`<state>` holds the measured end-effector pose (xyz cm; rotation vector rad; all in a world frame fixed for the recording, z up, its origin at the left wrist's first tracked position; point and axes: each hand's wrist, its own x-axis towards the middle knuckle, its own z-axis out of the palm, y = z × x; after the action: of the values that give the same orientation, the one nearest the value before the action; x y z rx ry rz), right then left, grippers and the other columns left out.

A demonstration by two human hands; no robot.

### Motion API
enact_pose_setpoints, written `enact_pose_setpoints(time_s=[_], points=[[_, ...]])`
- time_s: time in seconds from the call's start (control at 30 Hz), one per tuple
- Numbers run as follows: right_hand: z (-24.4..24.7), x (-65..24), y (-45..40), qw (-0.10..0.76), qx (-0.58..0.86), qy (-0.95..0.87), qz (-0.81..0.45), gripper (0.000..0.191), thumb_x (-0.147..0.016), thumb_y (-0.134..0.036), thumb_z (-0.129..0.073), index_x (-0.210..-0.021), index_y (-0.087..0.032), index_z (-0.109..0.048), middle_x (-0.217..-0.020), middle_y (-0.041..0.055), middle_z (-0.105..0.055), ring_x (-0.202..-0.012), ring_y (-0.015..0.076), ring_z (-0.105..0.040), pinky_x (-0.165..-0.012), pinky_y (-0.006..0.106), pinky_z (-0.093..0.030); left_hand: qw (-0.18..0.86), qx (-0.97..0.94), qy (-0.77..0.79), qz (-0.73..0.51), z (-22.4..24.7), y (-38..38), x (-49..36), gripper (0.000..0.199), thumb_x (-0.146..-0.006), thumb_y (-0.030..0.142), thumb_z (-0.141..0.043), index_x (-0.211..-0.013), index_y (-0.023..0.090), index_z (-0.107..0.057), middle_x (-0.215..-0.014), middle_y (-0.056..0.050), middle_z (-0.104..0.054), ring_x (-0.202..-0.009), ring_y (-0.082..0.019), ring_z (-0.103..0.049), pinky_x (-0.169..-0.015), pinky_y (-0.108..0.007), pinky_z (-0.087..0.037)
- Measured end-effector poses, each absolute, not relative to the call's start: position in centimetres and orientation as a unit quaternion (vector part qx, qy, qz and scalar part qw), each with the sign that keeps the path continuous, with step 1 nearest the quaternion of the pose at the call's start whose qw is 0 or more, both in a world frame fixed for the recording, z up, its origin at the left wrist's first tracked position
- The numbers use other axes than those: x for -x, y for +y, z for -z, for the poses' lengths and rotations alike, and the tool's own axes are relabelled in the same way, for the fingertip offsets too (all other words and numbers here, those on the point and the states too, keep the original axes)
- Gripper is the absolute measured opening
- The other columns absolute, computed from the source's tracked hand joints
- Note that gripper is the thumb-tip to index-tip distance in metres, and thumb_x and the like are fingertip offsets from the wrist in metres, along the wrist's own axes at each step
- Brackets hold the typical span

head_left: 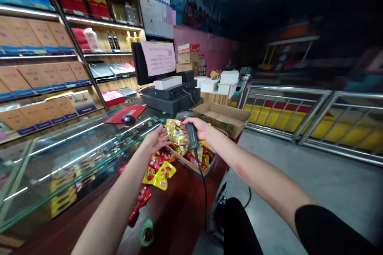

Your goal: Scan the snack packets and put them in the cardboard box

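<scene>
My left hand (157, 139) holds a gold foil packet (176, 132) by its left side, above the snack packets. In my right hand (196, 127) is a dark handheld scanner (192, 135), its cable hanging down; the fingertips reach to the packet's right edge. The scanner's head points toward the upper left, beside the packet. Below both hands sits an open carton (191, 165) of red, yellow and gold packets. Red and yellow packets (161, 174) lie loose on the dark red counter (176, 207) to its left.
Behind the hands stand an empty cardboard tray (223, 115) and a black register base (170, 101) with a monitor (154, 61). The glass display counter (74, 155) is at left, with a mouse (127, 118) on a red mat. A small green packet (147, 232) lies at the front.
</scene>
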<state>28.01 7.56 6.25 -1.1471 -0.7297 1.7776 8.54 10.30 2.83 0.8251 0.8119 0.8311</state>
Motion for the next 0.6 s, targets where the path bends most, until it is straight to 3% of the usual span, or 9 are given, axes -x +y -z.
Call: enact_pose_setpoints(time_s=[0.17,0.3,0.43,0.6], points=[[-9.2,-33.5,10.7,0.48,0.471,-0.3,-0.677,0.004,-0.073,-0.016,-0.054,-0.069,-0.015,-0.053,-0.049,-0.0014,-0.051,-0.047,0.0116,-0.049,-0.05,0.022,-0.043,0.768,-0.394,0.364,-0.35,-6.5,15.3,-15.6,0.044,-0.091,0.044,-0.039,-0.111,0.009,-0.058,-0.097,-0.019,-0.065,-0.085,-0.025,-0.067,-0.073,-0.044,-0.055],[-8.9,-36.2,12.9,0.477,0.51,-0.3,-0.65,0.008,-0.072,-0.017,-0.055,-0.065,-0.016,-0.05,-0.049,-0.0009,-0.051,-0.045,0.0109,-0.045,-0.046,0.022,-0.039,0.745,-0.41,0.409,-0.331,-6.5,17.9,-18.8,0.045,-0.09,0.046,-0.041,-0.111,0.011,-0.057,-0.101,-0.019,-0.064,-0.088,-0.027,-0.065,-0.071,-0.046,-0.055],[-6.9,-36.9,13.5,0.47,0.57,-0.284,-0.612,0.014,-0.073,-0.016,-0.055,-0.062,-0.017,-0.047,-0.045,-0.0023,-0.046,-0.041,0.01,-0.04,-0.043,0.021,-0.036,0.702,-0.416,0.472,-0.333,-4.6,18.5,-17.8,0.043,-0.086,0.048,-0.049,-0.11,0.013,-0.058,-0.103,-0.018,-0.064,-0.089,-0.03,-0.064,-0.068,-0.049,-0.055],[-6.0,-34.9,11.9,0.457,0.524,-0.297,-0.655,0.013,-0.073,-0.016,-0.055,-0.063,-0.017,-0.048,-0.046,-0.0026,-0.048,-0.042,0.0097,-0.042,-0.045,0.022,-0.038,0.689,-0.402,0.489,-0.353,-3.4,16.9,-13.3,0.042,-0.086,0.048,-0.048,-0.108,0.014,-0.059,-0.108,-0.019,-0.064,-0.091,-0.03,-0.064,-0.067,-0.047,-0.056]])
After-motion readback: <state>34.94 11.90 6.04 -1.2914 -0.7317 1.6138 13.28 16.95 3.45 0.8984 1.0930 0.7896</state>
